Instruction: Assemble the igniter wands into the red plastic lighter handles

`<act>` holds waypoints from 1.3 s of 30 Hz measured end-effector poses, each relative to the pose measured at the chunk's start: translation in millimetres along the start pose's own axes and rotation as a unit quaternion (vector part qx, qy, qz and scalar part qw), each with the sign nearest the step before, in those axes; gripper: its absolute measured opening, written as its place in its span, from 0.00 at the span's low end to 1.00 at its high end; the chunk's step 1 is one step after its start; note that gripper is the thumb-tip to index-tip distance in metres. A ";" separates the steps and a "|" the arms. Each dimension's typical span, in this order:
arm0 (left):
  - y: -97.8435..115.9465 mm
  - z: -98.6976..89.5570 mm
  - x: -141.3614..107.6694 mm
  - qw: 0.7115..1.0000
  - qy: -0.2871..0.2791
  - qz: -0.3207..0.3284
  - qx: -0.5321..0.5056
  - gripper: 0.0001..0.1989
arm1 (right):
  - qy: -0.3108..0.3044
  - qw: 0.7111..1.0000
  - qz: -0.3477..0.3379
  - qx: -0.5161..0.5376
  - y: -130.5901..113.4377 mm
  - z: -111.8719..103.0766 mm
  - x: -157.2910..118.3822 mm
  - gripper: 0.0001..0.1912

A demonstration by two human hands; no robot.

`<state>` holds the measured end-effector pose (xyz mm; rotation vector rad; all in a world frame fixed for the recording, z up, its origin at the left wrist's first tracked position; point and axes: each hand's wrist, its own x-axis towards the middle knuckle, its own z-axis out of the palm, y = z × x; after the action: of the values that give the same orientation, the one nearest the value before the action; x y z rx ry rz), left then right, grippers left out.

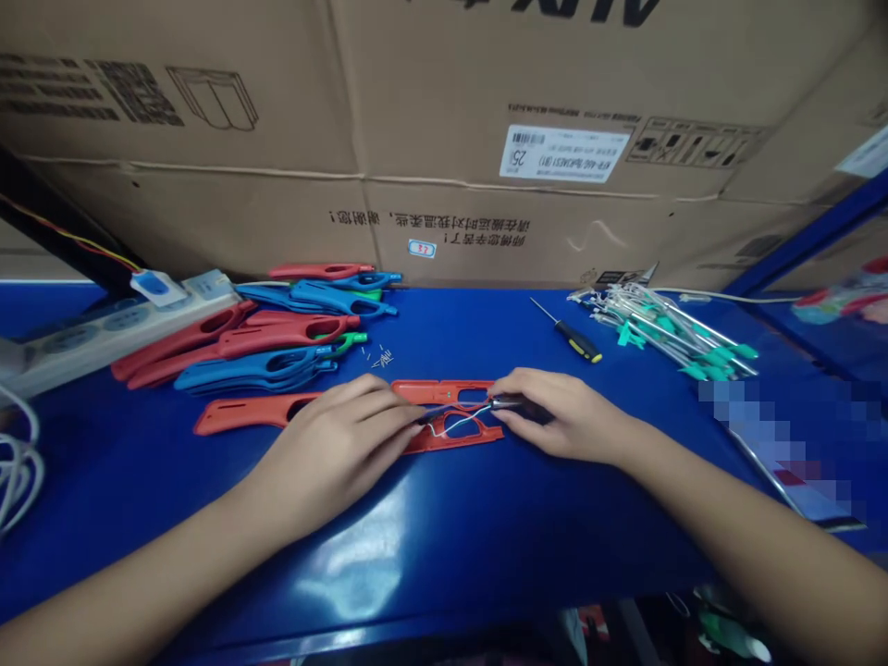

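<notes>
We find the right hand [559,412] pinching a dark part [514,404] over the red shell [454,445] on the table [527,536], cannot tell what the left hand [343,430] grips, and judge the step as wire-fitting, next calling for the white wire [458,423] to be seated neatly.

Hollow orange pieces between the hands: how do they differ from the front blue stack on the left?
The orange pieces lie side by side; the blue stack is heaped.
The orange pieces show hollow insides; the blue stack, smooth outer faces.
The left hand hides part of the orange pieces, none of the blue stack.
Both have oval openings.
</notes>
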<state>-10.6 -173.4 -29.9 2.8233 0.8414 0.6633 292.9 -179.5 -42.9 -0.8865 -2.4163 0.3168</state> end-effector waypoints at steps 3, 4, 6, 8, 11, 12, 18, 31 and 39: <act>-0.1 4.6 -0.4 1.000 -0.001 -0.014 -0.010 0.11 | -0.016 1.000 -0.005 0.015 -3.0 -1.6 -0.5 0.10; -0.5 6.7 -0.7 1.000 -0.003 -0.017 -0.014 0.11 | -0.019 1.000 -0.006 0.018 -4.3 -2.0 -0.5 0.09; -2.0 10.7 -1.2 0.999 -0.004 -0.024 -0.025 0.12 | -0.025 0.999 -0.009 0.021 -6.4 -2.5 -0.4 0.08; -3.9 13.8 -1.4 0.999 0.000 -0.027 -0.038 0.11 | -0.030 0.999 -0.010 0.017 -7.9 -3.0 0.0 0.08; -6.1 15.4 -1.2 0.998 0.005 -0.022 -0.056 0.09 | -0.034 0.999 -0.011 -0.010 -8.7 -4.1 0.5 0.07; -6.4 15.2 -1.0 0.998 0.007 -0.021 -0.059 0.09 | -0.034 0.999 -0.012 -0.022 -8.7 -4.6 0.5 0.07; -5.7 10.2 0.5 0.998 0.027 -0.032 -0.054 0.09 | -0.044 0.995 -0.029 -0.087 -9.7 -7.1 -0.5 0.07; -2.1 6.5 1.0 0.997 0.054 -0.028 -0.039 0.08 | -0.072 0.985 -0.023 -0.153 -12.3 -12.0 -0.4 0.09; -2.5 6.9 1.7 0.998 0.054 -0.020 -0.038 0.09 | -0.063 0.983 -0.037 -0.171 -11.7 -10.2 -0.2 0.11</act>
<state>-7.5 -170.4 -36.0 2.7171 0.8672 0.8306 292.6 -188.1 -30.0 -0.9405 -2.6626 -0.0780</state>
